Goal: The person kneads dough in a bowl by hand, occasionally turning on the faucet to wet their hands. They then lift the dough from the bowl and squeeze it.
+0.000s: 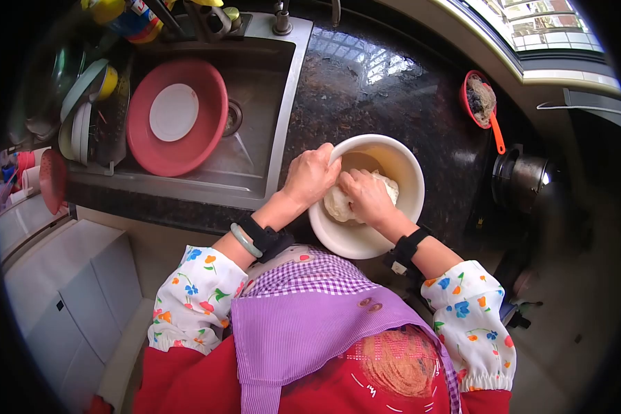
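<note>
A deep white bowl point(410, 165) stands at the front edge of the dark counter, close to my body. Inside it lies a pale, lumpy piece of dough point(338, 205). My left hand point(312, 174) grips the bowl's left rim, fingers closed over the edge. Down in the bowl, my right hand point(369, 196) presses into the dough with its fingers curled into it. The fingertips are sunk in or hidden by the dough.
To the left is a metal sink point(265, 131) holding a red basin point(210, 148) with a white plate point(174, 112) in it. A dish rack point(117, 131) stands farther left. At the right are a red-handled strainer point(497, 134) and a stove burner point(521, 179).
</note>
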`<state>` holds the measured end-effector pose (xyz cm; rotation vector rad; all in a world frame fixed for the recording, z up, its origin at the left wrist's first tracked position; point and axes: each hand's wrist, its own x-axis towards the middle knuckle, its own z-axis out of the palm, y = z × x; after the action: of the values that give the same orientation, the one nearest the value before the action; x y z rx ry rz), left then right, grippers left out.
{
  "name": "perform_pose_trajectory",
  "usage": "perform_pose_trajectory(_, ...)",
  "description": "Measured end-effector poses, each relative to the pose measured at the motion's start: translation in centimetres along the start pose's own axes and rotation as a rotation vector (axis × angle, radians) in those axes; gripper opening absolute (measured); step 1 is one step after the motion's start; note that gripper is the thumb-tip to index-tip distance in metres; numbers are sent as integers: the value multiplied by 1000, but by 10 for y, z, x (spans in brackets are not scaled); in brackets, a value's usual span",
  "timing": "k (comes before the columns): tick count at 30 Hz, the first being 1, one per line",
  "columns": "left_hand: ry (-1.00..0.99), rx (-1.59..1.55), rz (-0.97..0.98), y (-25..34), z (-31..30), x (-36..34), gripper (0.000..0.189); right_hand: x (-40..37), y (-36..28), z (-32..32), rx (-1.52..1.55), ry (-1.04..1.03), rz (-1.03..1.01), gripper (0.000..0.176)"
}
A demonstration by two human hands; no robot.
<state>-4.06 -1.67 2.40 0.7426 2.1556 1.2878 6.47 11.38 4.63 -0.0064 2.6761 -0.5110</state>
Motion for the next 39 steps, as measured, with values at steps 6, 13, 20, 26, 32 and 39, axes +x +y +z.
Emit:
perform_pose_trajectory(6, 89, -7, -3, 5, 7, 8, 21, 28, 21, 22, -58, 240, -62, 37)
perform_pose_trajectory(13, 161, -20, 0, -5, 14, 17, 22, 41, 25, 17, -66, 243, 48, 29)
perform_pose_trajectory(20, 191, -66, -59, -20, 15, -19, 26, -24, -4, -67, 601, 97, -19, 50)
perform_pose_trajectory(26, -633, -258, -498, 9, -38, -51, 54, -52, 30, -50, 367, 149, 416, 44)
perform_pose_trajectory(32, -92, 34, 64, 3, -8, 13, 42, -24, 16, -12, 172, 271, 462, 42)
perform_pose_trajectory(39, -57, 75, 165, 5, 7, 14, 29, -47, -13, -28, 402, 72, 278, 27)
